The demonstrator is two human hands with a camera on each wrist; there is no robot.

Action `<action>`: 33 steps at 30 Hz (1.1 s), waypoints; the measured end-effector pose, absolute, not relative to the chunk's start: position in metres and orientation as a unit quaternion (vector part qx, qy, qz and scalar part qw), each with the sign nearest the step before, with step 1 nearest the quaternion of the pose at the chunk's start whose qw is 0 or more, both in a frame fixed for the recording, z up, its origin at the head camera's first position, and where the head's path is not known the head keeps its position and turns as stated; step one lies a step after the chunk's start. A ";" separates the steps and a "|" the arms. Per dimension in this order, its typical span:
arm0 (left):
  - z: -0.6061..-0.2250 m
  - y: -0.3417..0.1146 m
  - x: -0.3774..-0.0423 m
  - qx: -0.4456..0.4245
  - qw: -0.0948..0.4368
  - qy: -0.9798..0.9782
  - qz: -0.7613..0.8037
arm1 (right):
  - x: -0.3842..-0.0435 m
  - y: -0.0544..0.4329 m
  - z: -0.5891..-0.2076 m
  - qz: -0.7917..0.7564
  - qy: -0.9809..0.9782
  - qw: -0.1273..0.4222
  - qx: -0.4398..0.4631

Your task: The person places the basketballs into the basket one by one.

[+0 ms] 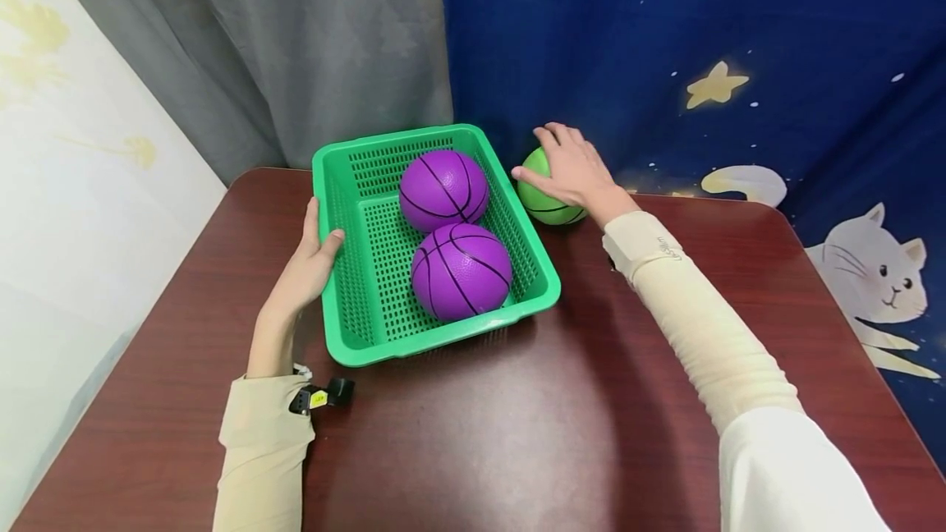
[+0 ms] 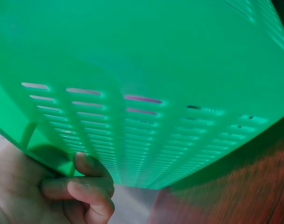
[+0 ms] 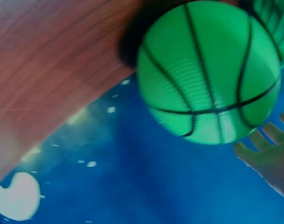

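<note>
A green plastic basket (image 1: pixel 362 355) stands on the table, holding two purple basketballs, one (image 1: pixel 443 187) toward the back and one (image 1: pixel 461 273) nearer the front. My left hand (image 1: pixel 306 265) grips the basket's left rim, thumb over the edge; in the left wrist view its curled fingers (image 2: pixel 93 191) lie against the slotted outer wall. Outside the basket, close to its right side, sits a green basketball (image 1: pixel 547 208). Over that ball my right hand (image 1: pixel 572 171) spreads its fingers. Beside the green ball (image 3: pixel 209 70) in the right wrist view, the fingers reach along its edge.
The brown table (image 1: pixel 458 433) ends at the back against a grey curtain (image 1: pixel 355 31) and a dark blue curtain (image 1: pixel 591 39) with stars and a cat print. A pale wall or curtain (image 1: pixel 89 138) borders the left side.
</note>
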State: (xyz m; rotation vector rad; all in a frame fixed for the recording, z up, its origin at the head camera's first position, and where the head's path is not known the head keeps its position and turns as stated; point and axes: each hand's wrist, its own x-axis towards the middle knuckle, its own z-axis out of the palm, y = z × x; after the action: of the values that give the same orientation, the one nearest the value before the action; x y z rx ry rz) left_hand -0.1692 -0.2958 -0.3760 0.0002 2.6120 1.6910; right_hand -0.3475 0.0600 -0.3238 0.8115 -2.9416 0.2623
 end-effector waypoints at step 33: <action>-0.357 -0.283 -0.161 -0.013 0.020 0.829 0.559 | -0.354 0.100 -0.345 0.185 -0.968 0.007 0.168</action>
State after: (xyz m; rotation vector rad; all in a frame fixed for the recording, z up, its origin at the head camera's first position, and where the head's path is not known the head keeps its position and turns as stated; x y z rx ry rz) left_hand -0.1606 -0.2828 -0.3573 -0.0415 2.5713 1.7339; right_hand -0.3538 0.1002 -0.3453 0.5265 -3.0289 0.5782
